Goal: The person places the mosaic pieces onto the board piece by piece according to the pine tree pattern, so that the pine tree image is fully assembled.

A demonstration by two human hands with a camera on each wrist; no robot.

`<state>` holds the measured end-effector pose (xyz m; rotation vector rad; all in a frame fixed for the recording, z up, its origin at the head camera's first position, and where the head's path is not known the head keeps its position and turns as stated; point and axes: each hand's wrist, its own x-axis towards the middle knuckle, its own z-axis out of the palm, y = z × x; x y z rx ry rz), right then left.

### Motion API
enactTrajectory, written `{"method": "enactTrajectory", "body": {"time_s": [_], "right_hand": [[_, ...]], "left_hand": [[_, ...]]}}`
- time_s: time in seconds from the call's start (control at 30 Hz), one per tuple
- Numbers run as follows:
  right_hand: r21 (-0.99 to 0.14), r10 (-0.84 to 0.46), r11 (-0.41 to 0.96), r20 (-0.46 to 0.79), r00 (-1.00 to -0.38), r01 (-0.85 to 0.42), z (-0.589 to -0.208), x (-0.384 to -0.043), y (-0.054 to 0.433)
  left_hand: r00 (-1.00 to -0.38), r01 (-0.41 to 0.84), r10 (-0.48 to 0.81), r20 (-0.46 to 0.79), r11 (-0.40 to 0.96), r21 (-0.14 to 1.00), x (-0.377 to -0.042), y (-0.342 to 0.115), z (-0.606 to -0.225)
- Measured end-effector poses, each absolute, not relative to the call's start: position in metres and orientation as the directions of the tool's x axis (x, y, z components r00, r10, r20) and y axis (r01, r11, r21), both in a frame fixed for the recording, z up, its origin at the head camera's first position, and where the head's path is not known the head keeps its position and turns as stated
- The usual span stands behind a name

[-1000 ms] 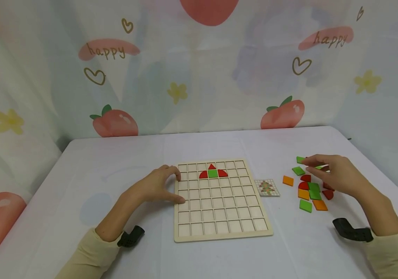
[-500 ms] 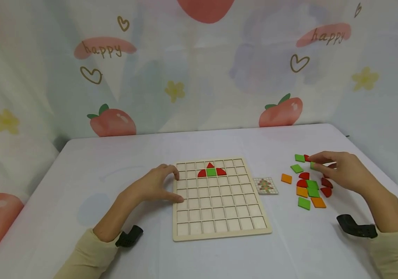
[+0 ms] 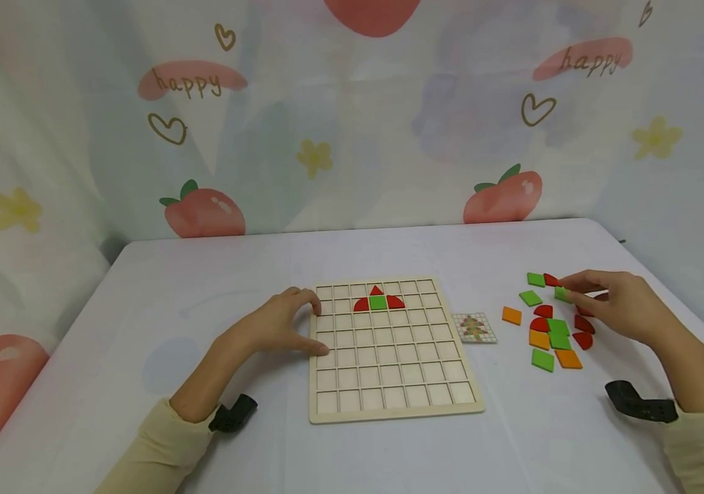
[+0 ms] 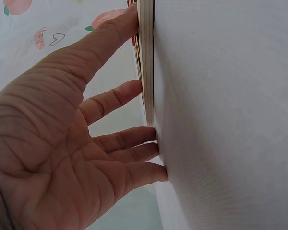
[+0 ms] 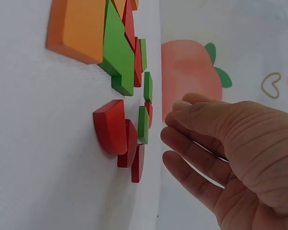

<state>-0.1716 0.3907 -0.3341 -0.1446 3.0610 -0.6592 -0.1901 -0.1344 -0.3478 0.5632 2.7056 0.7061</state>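
Observation:
The wooden grid board (image 3: 397, 415) lies flat in the middle of the table, holding a red triangle, a green square (image 3: 378, 302) and two red quarter-round tiles near its far edge. My left hand (image 3: 278, 326) rests at the board's left side with fingers spread. In the left wrist view its thumb (image 4: 93, 50) touches the board's edge. Thumb and index finger of my right hand (image 3: 620, 305) hover at a small green tile (image 3: 562, 293), beside a red tile (image 3: 551, 280). In the right wrist view that green tile lies on the table, apart from the fingers.
Right of the board lies a small card (image 3: 474, 328) with a printed tree pattern. Loose green, orange and red tiles are scattered beyond it, among them an orange tile (image 3: 568, 359) at the near side. A patterned curtain (image 3: 352, 137) stands behind the table.
My right hand has shifted a little to the right over the loose tiles, uncovering the red tile and more of the green one. My left hand stays at the board.

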Motion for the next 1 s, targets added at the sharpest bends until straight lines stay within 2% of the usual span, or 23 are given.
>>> {"method": "enactTrajectory", "body": {"time_s": [1.0], "right_hand": [[-0.386,-0.101,0.917,0.016,-0.995,-0.1,-0.344,-0.173,0.391]], "left_hand": [[-0.881,0.307,0.444,-0.164,0.799,0.517,-0.19,-0.134,-0.349]]}}
